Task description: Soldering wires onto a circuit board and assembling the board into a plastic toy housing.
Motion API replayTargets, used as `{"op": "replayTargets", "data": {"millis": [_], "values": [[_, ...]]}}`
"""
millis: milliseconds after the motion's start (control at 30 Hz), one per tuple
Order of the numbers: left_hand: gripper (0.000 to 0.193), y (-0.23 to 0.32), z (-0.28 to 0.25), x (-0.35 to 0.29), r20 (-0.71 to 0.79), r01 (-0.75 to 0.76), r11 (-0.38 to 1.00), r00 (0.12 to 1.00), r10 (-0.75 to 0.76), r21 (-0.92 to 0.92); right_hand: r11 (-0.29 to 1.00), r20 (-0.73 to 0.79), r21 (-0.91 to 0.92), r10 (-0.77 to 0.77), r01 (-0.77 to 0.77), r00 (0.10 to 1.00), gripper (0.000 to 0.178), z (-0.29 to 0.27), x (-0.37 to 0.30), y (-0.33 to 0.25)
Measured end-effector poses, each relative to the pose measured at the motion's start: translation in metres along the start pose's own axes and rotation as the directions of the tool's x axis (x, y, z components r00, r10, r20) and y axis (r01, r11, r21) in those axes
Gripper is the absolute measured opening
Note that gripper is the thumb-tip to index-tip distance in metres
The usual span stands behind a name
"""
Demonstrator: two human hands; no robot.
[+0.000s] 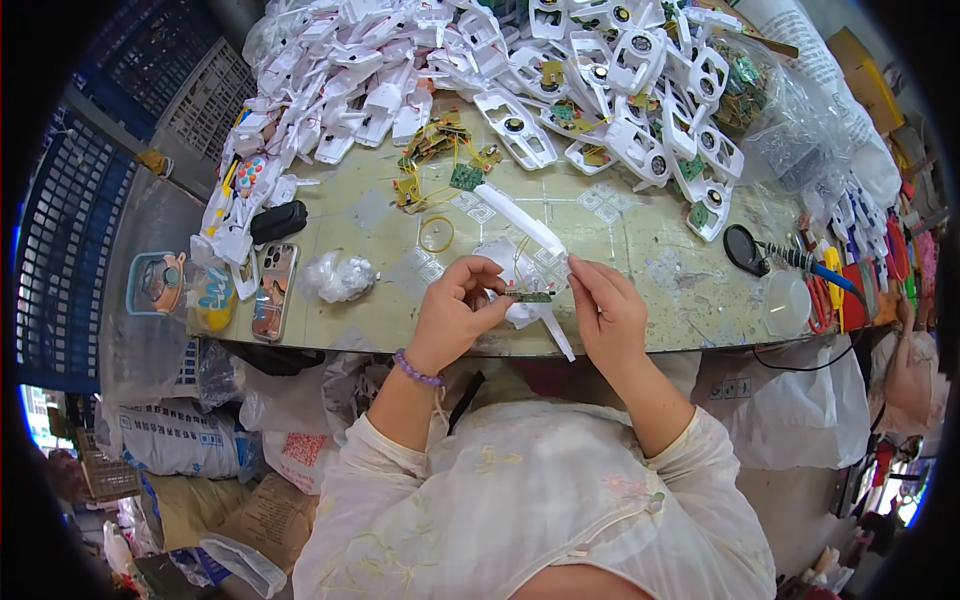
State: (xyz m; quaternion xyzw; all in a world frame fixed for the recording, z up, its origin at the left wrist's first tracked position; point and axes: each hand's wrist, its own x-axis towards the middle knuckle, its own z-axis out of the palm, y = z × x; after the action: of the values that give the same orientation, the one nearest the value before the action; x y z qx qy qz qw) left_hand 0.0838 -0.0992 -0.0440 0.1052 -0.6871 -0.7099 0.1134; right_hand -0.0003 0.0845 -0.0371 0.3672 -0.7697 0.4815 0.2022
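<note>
My left hand [458,310] and my right hand [606,310] meet over the near edge of the table [610,240]. Between their fingertips they pinch a small green circuit board [532,296] with thin wires. Under it lies a white plastic shell part [522,262], and a long white plastic strip [518,216] lies just beyond it. A purple bead bracelet sits on my left wrist.
A large heap of white plastic housings [380,70] and round-holed shells [640,90] covers the far table. Loose green boards with yellow wires [440,165], a yellow rubber band [436,234], a phone [274,290], a black case [278,221], crumpled plastic [338,276], and a soldering tool [790,260] lie around.
</note>
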Motion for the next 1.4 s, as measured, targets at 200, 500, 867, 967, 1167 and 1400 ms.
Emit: {"op": "replayTargets", "data": {"millis": [200,500,867,967,1167,1400], "values": [[0.024,0.005,-0.001,0.0,0.015,-0.355,0.772,0.913,0.409,0.527,0.998,0.006,0.006,0.065,-0.065,0.998,0.026,-0.006,0.001,0.002],[0.024,0.003,-0.001,-0.021,0.266,-0.473,0.185,0.73,0.629,0.861,0.998,0.097,0.055,-0.028,0.023,0.995,0.034,0.004,-0.013,-0.009],[0.042,0.029,-0.027,-0.027,0.328,-0.512,0.41,0.836,0.441,0.755,0.972,0.256,-0.112,-0.174,0.208,0.951,0.036,0.002,-0.037,-0.013],[0.079,0.049,-0.036,0.009,0.493,-0.499,0.592,0.85,0.188,0.633,0.978,0.291,-0.107,-0.141,0.179,0.946,0.037,-0.001,-0.036,-0.017],[0.093,0.041,-0.022,0.067,0.745,-0.726,0.172,0.633,-0.209,0.665,0.991,0.283,-0.031,-0.114,0.127,0.952,0.035,0.003,-0.035,-0.017],[0.067,0.047,-0.033,0.061,0.732,-0.624,0.433,0.667,-0.139,0.65,0.968,0.124,0.227,0.076,-0.103,0.989,0.025,-0.013,-0.029,-0.011]]}}
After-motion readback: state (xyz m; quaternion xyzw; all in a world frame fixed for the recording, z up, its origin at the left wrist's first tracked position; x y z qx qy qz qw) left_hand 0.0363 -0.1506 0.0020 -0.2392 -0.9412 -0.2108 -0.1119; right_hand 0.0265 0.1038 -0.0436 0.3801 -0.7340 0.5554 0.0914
